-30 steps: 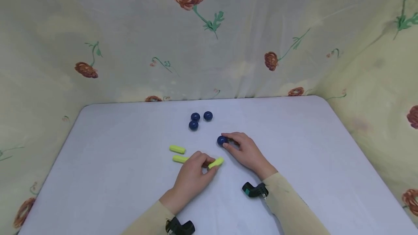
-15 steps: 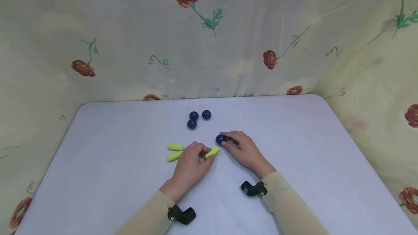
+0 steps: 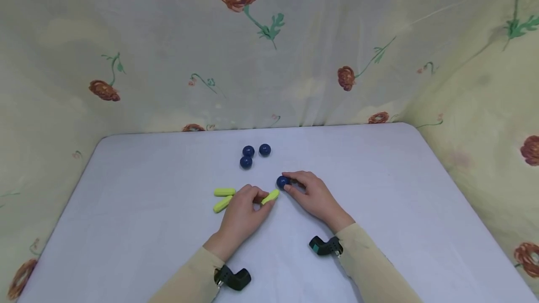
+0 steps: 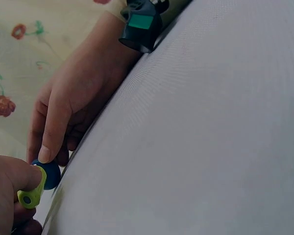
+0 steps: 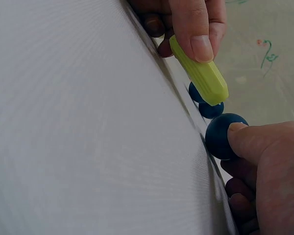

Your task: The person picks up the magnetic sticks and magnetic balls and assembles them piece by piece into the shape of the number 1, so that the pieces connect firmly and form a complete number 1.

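The left hand [image 3: 242, 214] pinches a yellow-green stick [image 3: 270, 196] between thumb and fingers, its free end pointing toward a dark blue ball [image 3: 282, 182]. That ball is held between the thumb and fingertips of the right hand [image 3: 316, 198]. In the right wrist view a small gap separates the stick [image 5: 201, 73] from the ball [image 5: 224, 136]. The left wrist view shows a round hole in the near end of the stick [image 4: 30, 197], with the ball [image 4: 51, 174] behind it. Two more yellow-green sticks [image 3: 224, 192] [image 3: 222, 204] lie left of the left hand.
Three dark blue balls [image 3: 248, 151] [image 3: 265, 149] [image 3: 246, 162] rest farther back on the white table [image 3: 147, 191]. A flowered cloth [image 3: 168, 50] hangs behind the table and along its sides. Each wrist wears a black camera [image 3: 233, 278] [image 3: 326, 245].
The left hand has moved its stick farther back, closer to the held ball. One loose stick has turned to lie slantwise. The right hand keeps its hold on the ball, nearly still.
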`<state>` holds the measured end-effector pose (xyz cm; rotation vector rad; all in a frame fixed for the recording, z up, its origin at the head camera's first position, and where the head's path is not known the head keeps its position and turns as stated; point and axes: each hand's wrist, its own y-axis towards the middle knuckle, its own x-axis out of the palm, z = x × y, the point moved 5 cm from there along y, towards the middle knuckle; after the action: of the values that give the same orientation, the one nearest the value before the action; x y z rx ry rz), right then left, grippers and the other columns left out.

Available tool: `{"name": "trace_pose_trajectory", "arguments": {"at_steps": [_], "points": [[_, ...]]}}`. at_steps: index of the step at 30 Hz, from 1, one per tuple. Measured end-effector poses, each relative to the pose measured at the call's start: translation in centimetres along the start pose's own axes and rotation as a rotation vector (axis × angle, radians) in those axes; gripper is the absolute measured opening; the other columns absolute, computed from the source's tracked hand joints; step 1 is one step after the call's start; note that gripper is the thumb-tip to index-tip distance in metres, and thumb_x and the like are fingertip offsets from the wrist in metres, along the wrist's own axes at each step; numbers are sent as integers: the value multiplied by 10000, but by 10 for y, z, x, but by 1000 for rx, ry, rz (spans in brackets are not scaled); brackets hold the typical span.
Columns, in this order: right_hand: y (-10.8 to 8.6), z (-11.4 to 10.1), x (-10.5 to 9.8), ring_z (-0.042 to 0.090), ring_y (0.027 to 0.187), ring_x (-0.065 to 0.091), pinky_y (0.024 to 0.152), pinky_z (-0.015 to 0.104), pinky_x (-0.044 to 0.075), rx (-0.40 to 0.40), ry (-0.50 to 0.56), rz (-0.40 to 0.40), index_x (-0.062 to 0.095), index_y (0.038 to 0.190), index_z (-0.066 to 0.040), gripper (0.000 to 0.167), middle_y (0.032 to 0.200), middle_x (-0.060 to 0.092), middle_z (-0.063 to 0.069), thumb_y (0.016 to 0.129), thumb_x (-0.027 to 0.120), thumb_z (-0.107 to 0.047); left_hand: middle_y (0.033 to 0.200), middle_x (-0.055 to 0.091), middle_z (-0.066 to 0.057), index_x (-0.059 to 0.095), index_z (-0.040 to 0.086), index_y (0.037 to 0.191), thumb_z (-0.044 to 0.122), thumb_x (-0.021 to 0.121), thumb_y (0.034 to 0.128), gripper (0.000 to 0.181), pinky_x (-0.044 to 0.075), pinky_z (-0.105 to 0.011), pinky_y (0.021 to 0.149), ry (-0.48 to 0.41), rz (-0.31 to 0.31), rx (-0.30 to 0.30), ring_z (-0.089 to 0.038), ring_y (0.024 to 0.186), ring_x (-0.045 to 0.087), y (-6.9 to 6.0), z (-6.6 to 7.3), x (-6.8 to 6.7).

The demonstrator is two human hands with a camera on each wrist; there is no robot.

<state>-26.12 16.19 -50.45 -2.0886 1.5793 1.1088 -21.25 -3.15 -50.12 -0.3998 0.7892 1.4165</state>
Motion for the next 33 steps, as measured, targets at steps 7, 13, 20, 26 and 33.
{"name": "trace_pose_trajectory", "arguments": {"at_steps": [7, 13, 20, 26, 33], "points": [[0, -1, 0, 161, 1197, 555, 986, 428, 447, -4, 0, 3, 640, 1316, -244, 368, 1264, 635, -49, 970, 644, -369, 875, 553, 90, 702, 177, 985, 336, 735, 904, 182, 441, -254, 646, 2, 8, 4, -84, 727, 500, 1, 1, -1], [-1, -2, 0, 171, 1205, 552, 991, 441, 443, -5, 12, -11, 649, 1305, -241, 356, 1261, 637, -49, 966, 656, -350, 872, 547, 89, 695, 175, 978, 339, 731, 906, 183, 436, -254, 642, 4, 3, -4, -82, 717, 489, 1, 1, 0], [0, -1, 1, 148, 1207, 543, 993, 426, 442, 2, 9, -33, 650, 1301, -258, 365, 1261, 631, -69, 963, 647, -395, 862, 554, 86, 696, 168, 961, 340, 735, 901, 187, 434, -252, 636, 5, 3, -1, -82, 705, 488, 1, 1, -1], [0, -3, 2, 162, 1213, 539, 998, 439, 438, -7, 13, -44, 647, 1307, -255, 369, 1267, 624, -56, 965, 643, -395, 862, 574, 100, 700, 182, 946, 375, 743, 889, 206, 460, -258, 676, 16, -10, 3, -61, 738, 526, 2, 2, -1], [0, -3, 2, 180, 1215, 542, 1001, 448, 434, -3, 9, -39, 643, 1316, -248, 365, 1266, 628, -38, 968, 649, -360, 855, 593, 117, 705, 197, 960, 423, 745, 875, 246, 463, -271, 691, 23, -51, -8, -56, 749, 534, 3, 3, -1]]}}
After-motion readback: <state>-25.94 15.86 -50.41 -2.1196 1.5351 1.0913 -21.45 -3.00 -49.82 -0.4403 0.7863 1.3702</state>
